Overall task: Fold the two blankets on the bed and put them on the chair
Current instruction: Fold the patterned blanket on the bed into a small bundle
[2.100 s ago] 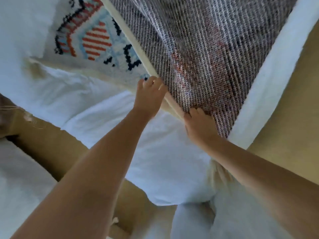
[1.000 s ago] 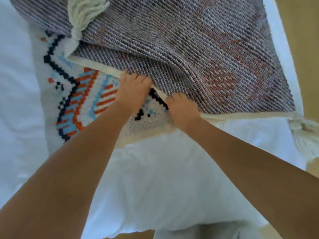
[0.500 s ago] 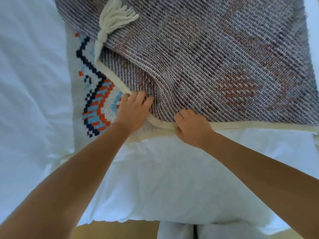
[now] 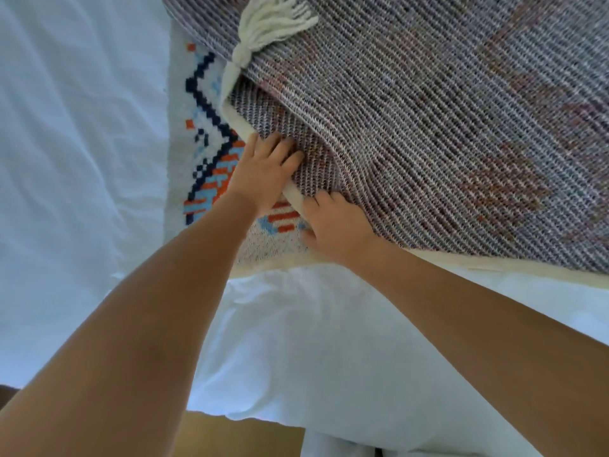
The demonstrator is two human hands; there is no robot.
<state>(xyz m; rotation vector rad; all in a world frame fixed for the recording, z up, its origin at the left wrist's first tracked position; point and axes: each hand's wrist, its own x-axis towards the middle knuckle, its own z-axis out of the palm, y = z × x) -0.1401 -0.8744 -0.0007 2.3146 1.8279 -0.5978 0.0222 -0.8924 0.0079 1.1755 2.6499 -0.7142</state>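
One woven blanket [image 4: 445, 127] lies on the bed, folded over so that its grey-purple back faces up. Its patterned face [image 4: 211, 166], in navy, orange and light blue on cream, shows at the left under the fold. A cream tassel [image 4: 267, 24] hangs at the folded corner near the top. My left hand [image 4: 263, 173] grips the cream border of the folded layer with its fingers on the grey weave. My right hand [image 4: 336, 225] pinches the same border just below it, thumb tucked under. A second blanket and the chair are out of view.
The white bed sheet [image 4: 72, 159] spreads to the left and below the blanket, with its near edge hanging over the bed. A strip of wooden floor [image 4: 237, 437] shows at the bottom.
Both hands have slid up the diagonal cream border, staying close together. More of the patterned face shows below my right hand. The view has shifted so that the tassel sits farther right.
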